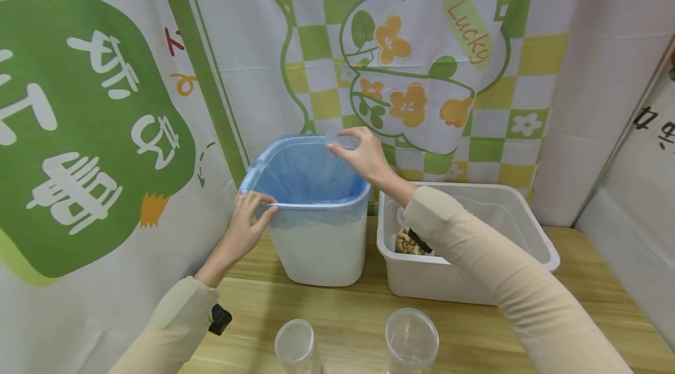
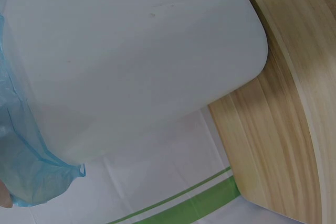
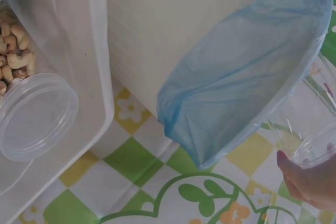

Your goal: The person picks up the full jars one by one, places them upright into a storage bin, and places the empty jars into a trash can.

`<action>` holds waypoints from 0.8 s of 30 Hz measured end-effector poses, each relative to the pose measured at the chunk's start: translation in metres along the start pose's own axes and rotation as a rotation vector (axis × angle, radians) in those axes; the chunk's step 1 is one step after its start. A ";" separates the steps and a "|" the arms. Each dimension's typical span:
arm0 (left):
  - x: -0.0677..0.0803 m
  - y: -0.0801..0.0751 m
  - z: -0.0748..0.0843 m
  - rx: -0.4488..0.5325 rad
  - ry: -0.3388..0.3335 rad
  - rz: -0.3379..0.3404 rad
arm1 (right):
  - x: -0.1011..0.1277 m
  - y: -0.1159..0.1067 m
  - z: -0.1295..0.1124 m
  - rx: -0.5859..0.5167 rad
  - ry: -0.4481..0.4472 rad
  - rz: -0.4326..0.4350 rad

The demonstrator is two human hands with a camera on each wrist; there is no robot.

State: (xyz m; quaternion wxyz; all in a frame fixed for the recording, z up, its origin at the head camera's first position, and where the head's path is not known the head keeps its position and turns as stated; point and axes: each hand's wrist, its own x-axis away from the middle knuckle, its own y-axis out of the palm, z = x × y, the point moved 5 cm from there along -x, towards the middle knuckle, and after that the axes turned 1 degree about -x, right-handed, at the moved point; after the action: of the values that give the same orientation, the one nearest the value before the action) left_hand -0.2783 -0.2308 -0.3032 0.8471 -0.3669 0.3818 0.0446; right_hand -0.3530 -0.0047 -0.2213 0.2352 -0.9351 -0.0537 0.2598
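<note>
Left hand (image 1: 248, 218) grips the bin (image 1: 321, 251) rim, right hand (image 1: 364, 157) pinches a faint clear cup (image 1: 341, 139); both wrist views crop the hands

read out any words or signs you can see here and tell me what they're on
"Lucky": on the green tag of the flower print on the backdrop.
Large white characters on the green patch: tilted, not read here.
Black characters on the right panel: cut off, unreadable.
Bin, tub, cups: no text.

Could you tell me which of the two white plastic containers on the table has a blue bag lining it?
The taller white plastic bin on the left, whose rim the left hand grips; the low white plastic tub beside it has none.
</note>
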 end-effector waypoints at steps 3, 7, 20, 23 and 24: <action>0.000 0.000 0.000 -0.001 -0.008 -0.003 | 0.001 0.004 0.002 -0.010 0.018 -0.023; 0.000 0.000 0.001 -0.003 -0.010 -0.006 | 0.002 0.010 0.006 0.010 0.028 -0.078; -0.001 0.001 0.000 -0.002 -0.011 -0.018 | 0.026 0.003 0.009 -0.024 -0.044 -0.175; -0.001 0.001 -0.001 -0.002 -0.017 -0.024 | 0.036 0.000 0.010 -0.044 -0.078 -0.207; 0.000 0.001 -0.001 -0.002 -0.015 -0.025 | 0.040 -0.001 0.010 -0.048 -0.086 -0.216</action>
State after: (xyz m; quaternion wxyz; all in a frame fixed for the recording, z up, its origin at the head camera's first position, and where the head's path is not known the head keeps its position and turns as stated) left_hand -0.2795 -0.2304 -0.3038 0.8501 -0.3722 0.3707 0.0373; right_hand -0.3240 0.0088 -0.2466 0.2368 -0.9172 -0.1701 0.2715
